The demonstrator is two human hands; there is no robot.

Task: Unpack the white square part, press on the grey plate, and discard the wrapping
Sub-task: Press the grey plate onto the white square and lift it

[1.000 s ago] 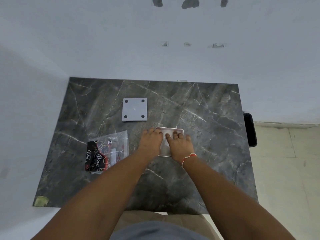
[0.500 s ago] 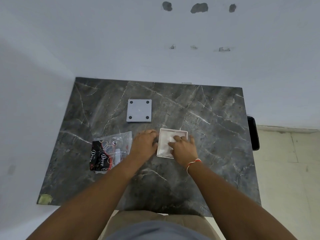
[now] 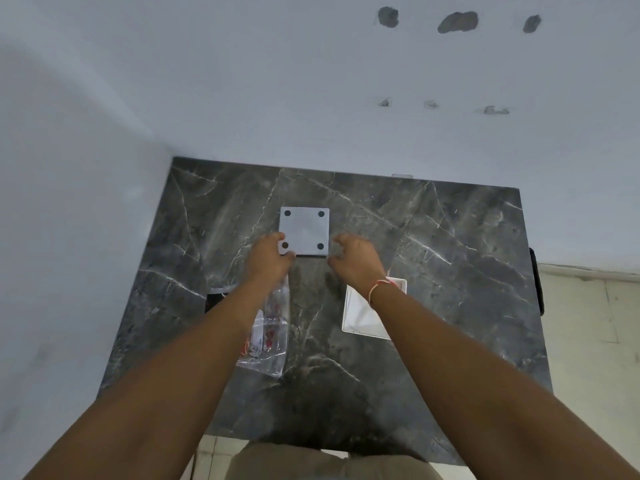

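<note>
Here, the scene is set out by label:

Surface (image 3: pixel 433 237): a dark grey slab with a marble pattern and pale veins, smooth and slightly glossy, set against a plain pale wall.

Grey plate (image 3: pixel 304 230): a flat, matte, light grey square with four dark round holes, one near each corner; it is seen lying on the surface toward the far side.

White square part (image 3: pixel 360 315): a shallow white square with a raised rim is found on the surface nearer the person, under the right forearm and well apart from the grey plate.

Wrapping (image 3: pixel 270 341): a clear, crinkled plastic bag with red print and something white inside is seen under the left forearm; a black patch shows at its left.

Left hand (image 3: pixel 270 259): its grip is pinched on the near-left corner of the grey plate.

Right hand (image 3: pixel 356 259): its fingers are curled and spread; the grip is held just beside the plate's near-right corner, and nothing is held.

Right wrist: a red and white thread band (image 3: pixel 379 287) is worn.
</note>
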